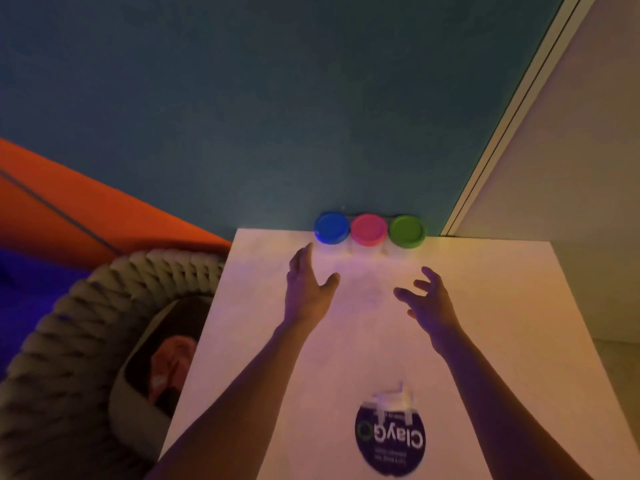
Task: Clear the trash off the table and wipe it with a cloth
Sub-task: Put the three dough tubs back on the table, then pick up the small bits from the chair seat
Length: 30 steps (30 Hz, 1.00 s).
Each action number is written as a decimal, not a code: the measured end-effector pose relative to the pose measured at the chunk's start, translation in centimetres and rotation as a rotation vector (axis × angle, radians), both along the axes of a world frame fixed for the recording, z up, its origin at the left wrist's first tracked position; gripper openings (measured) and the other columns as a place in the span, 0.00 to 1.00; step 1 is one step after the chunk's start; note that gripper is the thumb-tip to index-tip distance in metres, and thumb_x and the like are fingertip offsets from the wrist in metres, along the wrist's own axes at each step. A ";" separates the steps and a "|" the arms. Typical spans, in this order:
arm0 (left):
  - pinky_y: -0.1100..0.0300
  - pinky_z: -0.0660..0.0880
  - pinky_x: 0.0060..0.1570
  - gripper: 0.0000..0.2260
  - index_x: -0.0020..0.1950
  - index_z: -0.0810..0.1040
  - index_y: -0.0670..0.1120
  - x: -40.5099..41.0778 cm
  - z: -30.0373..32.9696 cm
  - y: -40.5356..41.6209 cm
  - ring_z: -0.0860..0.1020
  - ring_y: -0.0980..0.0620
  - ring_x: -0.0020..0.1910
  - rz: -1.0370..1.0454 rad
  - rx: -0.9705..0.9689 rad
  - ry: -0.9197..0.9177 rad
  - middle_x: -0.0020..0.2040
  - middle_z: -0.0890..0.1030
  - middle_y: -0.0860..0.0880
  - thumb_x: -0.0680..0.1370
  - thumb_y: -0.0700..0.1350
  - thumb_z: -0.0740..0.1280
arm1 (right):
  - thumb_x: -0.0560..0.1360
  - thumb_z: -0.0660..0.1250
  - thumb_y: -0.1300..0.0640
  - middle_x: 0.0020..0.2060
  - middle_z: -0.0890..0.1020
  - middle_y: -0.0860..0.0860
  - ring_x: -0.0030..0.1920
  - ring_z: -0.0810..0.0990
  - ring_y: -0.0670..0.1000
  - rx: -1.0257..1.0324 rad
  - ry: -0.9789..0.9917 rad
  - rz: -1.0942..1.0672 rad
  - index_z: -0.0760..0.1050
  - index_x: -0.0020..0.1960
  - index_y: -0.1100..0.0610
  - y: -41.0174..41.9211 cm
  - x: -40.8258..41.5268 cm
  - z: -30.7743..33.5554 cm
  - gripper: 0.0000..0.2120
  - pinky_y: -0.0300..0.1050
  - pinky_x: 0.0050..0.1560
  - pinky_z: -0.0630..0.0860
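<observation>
Both hands reach out over the pale desk (485, 306), and neither grasps anything. The left hand (306, 292) is spread flat, fingers straight and pointing toward the far edge, thumb splayed to the right; its fingertips lie just short of the blue lid (331, 227). The right hand (427, 301) is released too, though its fingers are loosely curled and parted — whether it touches the desk or hangs just above it cannot be told.

Three round lids sit in a row at the far edge, against the teal wall (277, 98): blue, then the pink lid (369, 229), then the green lid (407, 231), each touching or nearly touching the next. They lie beyond both hands, the blue one nearest the left.

The trash — a dark round label (389, 439) with white lettering and a torn white scrap at its top — lies on the near part of the desk, between the two forearms and well behind the hands.

Left of the desk stands a woven basket (69, 323) with something pinkish inside.
</observation>
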<state>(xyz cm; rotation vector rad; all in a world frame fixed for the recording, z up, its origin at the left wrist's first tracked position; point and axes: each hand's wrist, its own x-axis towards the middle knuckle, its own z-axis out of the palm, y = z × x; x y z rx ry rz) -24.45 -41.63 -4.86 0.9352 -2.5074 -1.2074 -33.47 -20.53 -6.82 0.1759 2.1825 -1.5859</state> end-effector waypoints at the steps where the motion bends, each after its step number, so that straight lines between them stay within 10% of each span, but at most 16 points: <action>1: 0.51 0.68 0.71 0.36 0.81 0.58 0.48 0.9 0.4 0.6 0.65 0.45 0.76 -0.019 -0.011 -0.004 0.80 0.60 0.46 0.78 0.49 0.72 | 0.71 0.77 0.54 0.66 0.75 0.53 0.58 0.78 0.57 0.014 0.014 0.013 0.63 0.75 0.50 0.3 1.2 0.4 0.37 0.62 0.61 0.76; 10: 0.52 0.72 0.69 0.32 0.81 0.57 0.53 15.3 4.5 4.5 0.63 0.49 0.78 -0.107 -0.107 -0.076 0.81 0.58 0.52 0.81 0.54 0.67 | 0.75 0.73 0.54 0.59 0.78 0.47 0.49 0.82 0.48 0.106 0.087 0.215 0.70 0.70 0.48 2.2 17.7 5.9 0.26 0.38 0.42 0.74; 30: 0.60 0.68 0.66 0.28 0.78 0.63 0.54 45.0 4.8 9.1 0.66 0.51 0.74 0.165 -0.090 -0.069 0.78 0.63 0.52 0.80 0.53 0.68 | 0.75 0.73 0.55 0.57 0.79 0.46 0.49 0.80 0.42 0.095 0.176 0.838 0.72 0.69 0.47 -1.5 39.8 7.7 0.24 0.32 0.42 0.73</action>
